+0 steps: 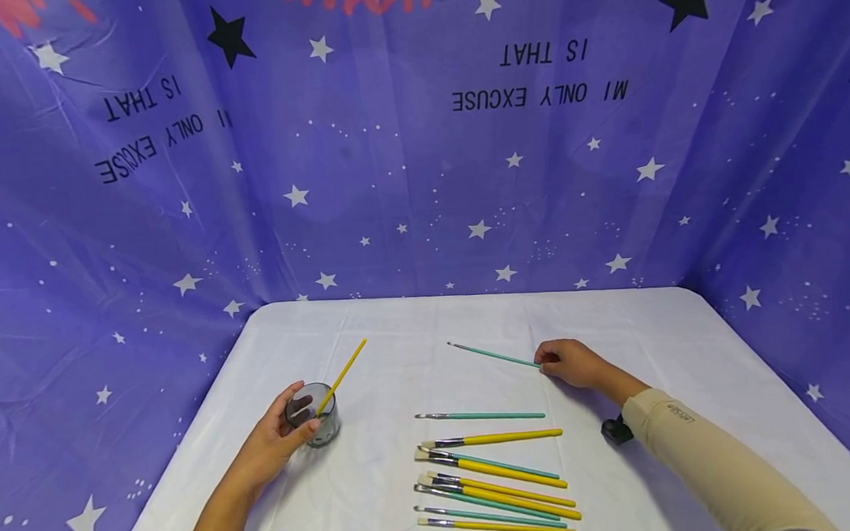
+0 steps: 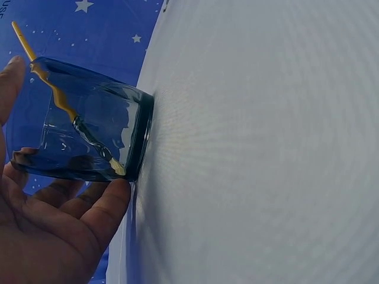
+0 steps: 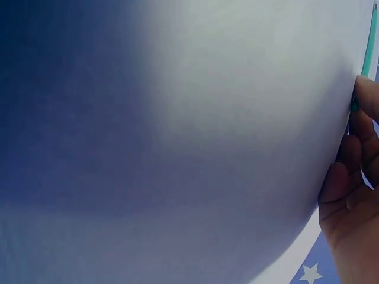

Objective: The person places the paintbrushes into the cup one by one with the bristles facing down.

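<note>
My left hand [image 1: 271, 441] grips a clear drinking glass [image 1: 325, 434] on the left of the table, fingers and thumb around its sides. One yellow paintbrush [image 1: 345, 372] leans inside the glass. In the left wrist view its pale bristles [image 2: 118, 167] are down at the glass bottom and its handle sticks out past the rim. Toward the back right, my right hand [image 1: 573, 362] pinches a thin green paintbrush [image 1: 495, 355] by the handle end; its bristle tip points left. The right wrist view catches only part of this green handle [image 3: 371, 47] beside the fingers.
Several yellow and green paintbrushes lie in a loose row across the middle front of the white table [image 1: 370, 322], bristles to the left. Nearest the right hand is a green brush [image 1: 493, 416], then a yellow one [image 1: 508, 437]. A purple starry curtain [image 1: 419, 176] surrounds the table.
</note>
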Demonstrator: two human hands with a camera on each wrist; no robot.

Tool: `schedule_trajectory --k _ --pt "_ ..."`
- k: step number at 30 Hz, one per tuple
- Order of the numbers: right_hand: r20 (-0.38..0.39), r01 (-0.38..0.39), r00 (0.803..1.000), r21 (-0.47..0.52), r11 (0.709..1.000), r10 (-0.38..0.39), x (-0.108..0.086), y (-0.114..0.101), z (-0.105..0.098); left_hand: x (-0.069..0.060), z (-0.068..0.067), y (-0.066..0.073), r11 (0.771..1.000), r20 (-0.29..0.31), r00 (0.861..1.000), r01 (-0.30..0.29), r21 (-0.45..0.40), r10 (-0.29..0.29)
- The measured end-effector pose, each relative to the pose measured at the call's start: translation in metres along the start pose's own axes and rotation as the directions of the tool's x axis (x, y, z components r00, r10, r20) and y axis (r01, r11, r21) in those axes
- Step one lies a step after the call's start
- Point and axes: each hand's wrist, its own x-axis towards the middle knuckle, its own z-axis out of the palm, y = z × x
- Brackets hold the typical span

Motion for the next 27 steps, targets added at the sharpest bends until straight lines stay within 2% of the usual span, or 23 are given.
schedule_trajectory --k 7,12,21,27 --pt "-0.004 -0.001 1.000 0.018 1.000 0.001 -0.003 0.001 0.001 -0.002 0.002 0.000 1.000 -0.002 1.000 0.007 -0.009 -0.007" --pt "-0.054 -0.028 0.998 0.117 0.993 0.035 -0.005 0.001 -0.004 -0.003 0.002 0.001 1.000 0.000 1.000 0.005 -0.007 -0.005" --pt "-0.202 0.049 0.979 0.239 0.970 0.001 -0.002 -0.021 -0.024 -0.002 0.001 0.004 1.000 0.001 1.000 0.007 -0.013 -0.007" --pt "-0.231 0.091 0.973 0.337 0.937 -0.012 0.001 -0.039 -0.030 -0.002 0.001 0.005 1.000 0.002 1.000 0.010 -0.012 -0.010"
